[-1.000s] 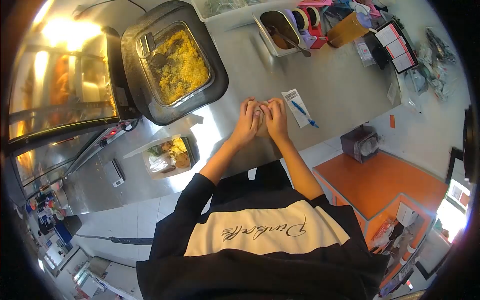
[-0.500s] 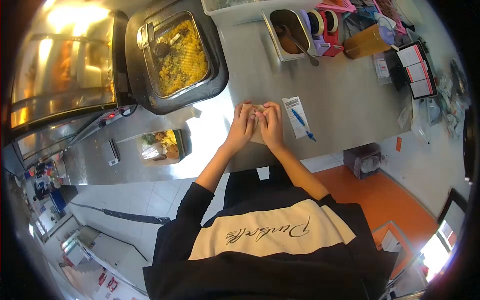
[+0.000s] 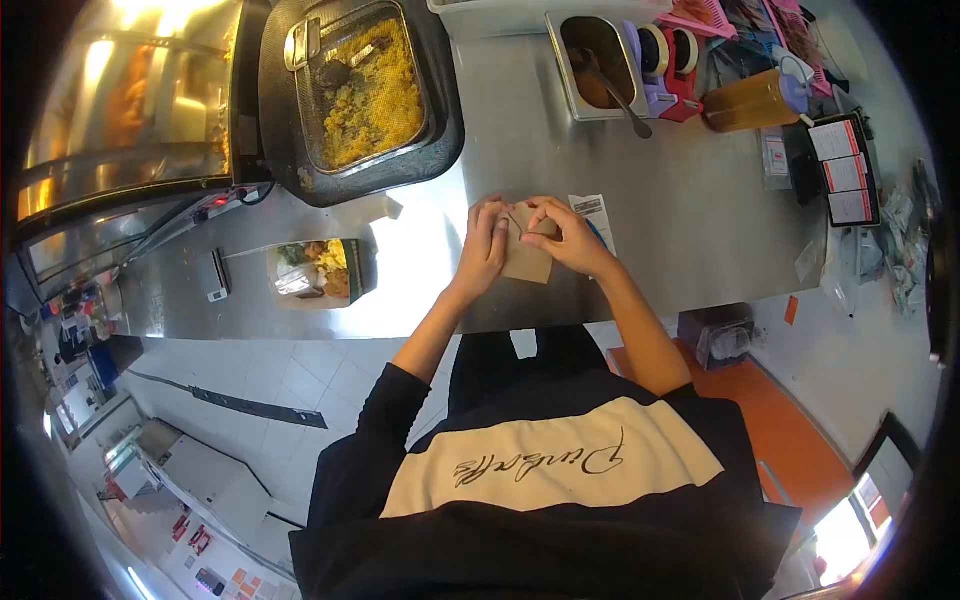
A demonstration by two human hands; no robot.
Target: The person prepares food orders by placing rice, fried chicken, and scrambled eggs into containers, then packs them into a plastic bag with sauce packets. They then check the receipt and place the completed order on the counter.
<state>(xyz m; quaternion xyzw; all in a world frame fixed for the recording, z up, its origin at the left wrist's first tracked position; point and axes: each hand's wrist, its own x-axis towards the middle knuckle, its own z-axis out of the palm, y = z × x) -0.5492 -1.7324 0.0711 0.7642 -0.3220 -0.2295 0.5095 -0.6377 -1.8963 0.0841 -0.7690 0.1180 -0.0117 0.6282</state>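
A folded piece of brown paper [image 3: 527,265] lies on the steel counter, between my hands. My left hand [image 3: 484,248] grips its left edge, fingers curled over the top. On the other side my right hand [image 3: 568,240] pinches the upper right part, thumb pointing inward across it. A dark slit or crease shows in the paper between the thumbs. Just behind my right hand sits a printed receipt [image 3: 596,209], and the blue pen on it is mostly hidden.
A food box [image 3: 355,275] with a clear window stands at left. Behind it are a black tray [image 3: 450,150] with a basket of yellow crumbs and a lit display cabinet [image 3: 130,110]. A steel pan [image 3: 572,98] with a ladle, tape dispensers [image 3: 683,90] and a sauce jug [image 3: 740,105] stand back right.
My right hand has shifted right and turned, now covering part of the receipt and pen. More of the brown paper shows between my hands. The whole view has shifted slightly.
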